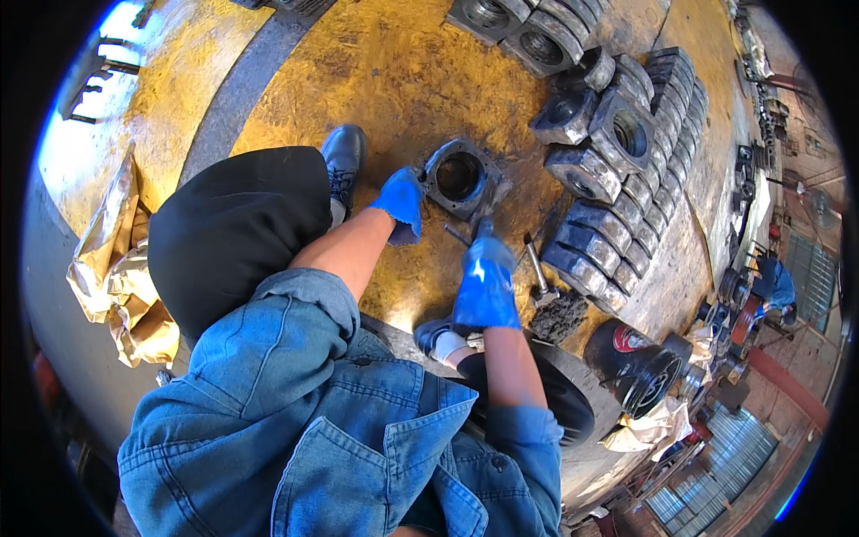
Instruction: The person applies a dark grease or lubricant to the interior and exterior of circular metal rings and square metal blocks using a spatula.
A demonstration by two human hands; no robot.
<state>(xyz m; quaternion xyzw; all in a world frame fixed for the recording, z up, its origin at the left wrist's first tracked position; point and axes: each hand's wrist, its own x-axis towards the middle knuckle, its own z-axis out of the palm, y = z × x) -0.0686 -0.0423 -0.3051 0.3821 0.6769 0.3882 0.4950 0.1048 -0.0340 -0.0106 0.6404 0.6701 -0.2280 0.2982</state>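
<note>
A square grey metal casting [490, 170] with a round bore lies on the stained yellow floor between my feet. My left hand [400, 199], in a blue glove, is closed on the casting's left edge. Over its near right corner is my right hand [486, 273], also gloved in blue and closed round a hand tool. A thin dark rod [457, 234] sticks out left of that fist; the tool's far end is smeared by motion, so I cannot tell its kind. Right of this hand, a hammer [535, 259] rests on the floor, its head toward me.
Stacked metal castings [617, 197] form a block on the right, with more castings [541, 40] at the far side. A black bucket [631, 367] lies tilted at the near right beside a dark pile of scrapings [559, 318]. Crumpled brown paper [121, 277] sits at left.
</note>
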